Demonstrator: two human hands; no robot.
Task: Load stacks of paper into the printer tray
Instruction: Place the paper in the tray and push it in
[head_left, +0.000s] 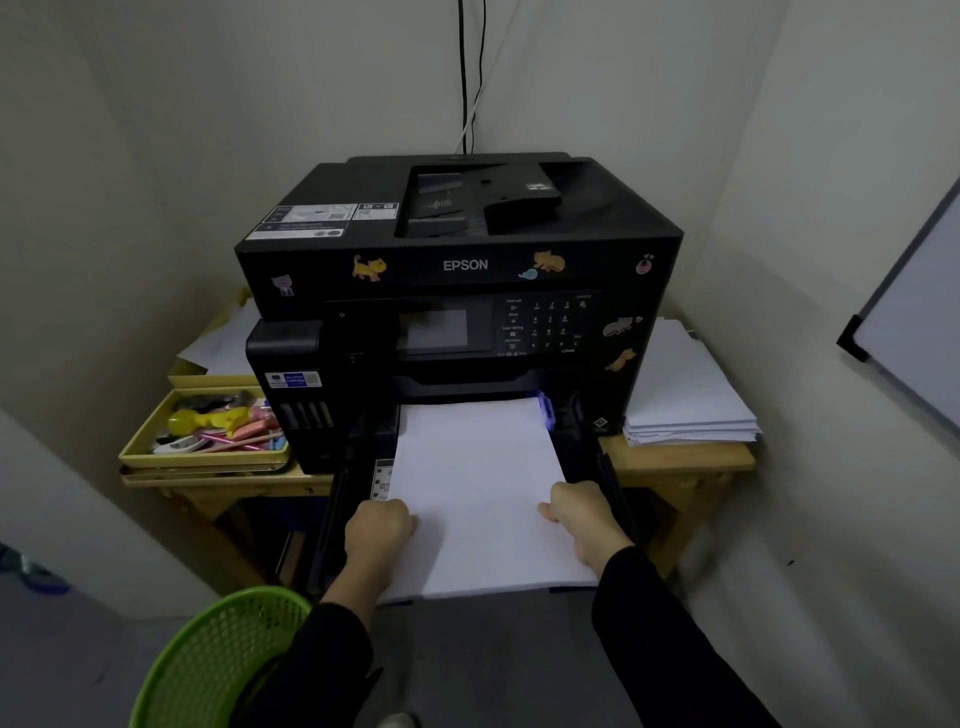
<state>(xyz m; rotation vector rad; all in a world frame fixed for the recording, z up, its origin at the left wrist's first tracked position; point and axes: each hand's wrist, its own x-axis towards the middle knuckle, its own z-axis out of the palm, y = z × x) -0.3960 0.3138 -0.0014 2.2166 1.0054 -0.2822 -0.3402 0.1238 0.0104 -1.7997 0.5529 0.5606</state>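
A black Epson printer (462, 265) with cat stickers stands on a wooden table. Its paper tray (597, 467) is pulled out toward me at the bottom front. A stack of white paper (478, 483) lies in the tray, its far end under the printer and its near end sticking out past the tray front. My left hand (379, 535) grips the stack's left edge and my right hand (584, 519) grips its right edge. A blue paper guide (544, 410) sits at the stack's far right corner.
Another pile of white paper (685, 395) lies on the wooden table (675, 460) right of the printer. Yellow trays (208, 457) with stationery sit to the left. A green mesh basket (218, 660) is at the lower left. A whiteboard (914, 332) leans at the right wall.
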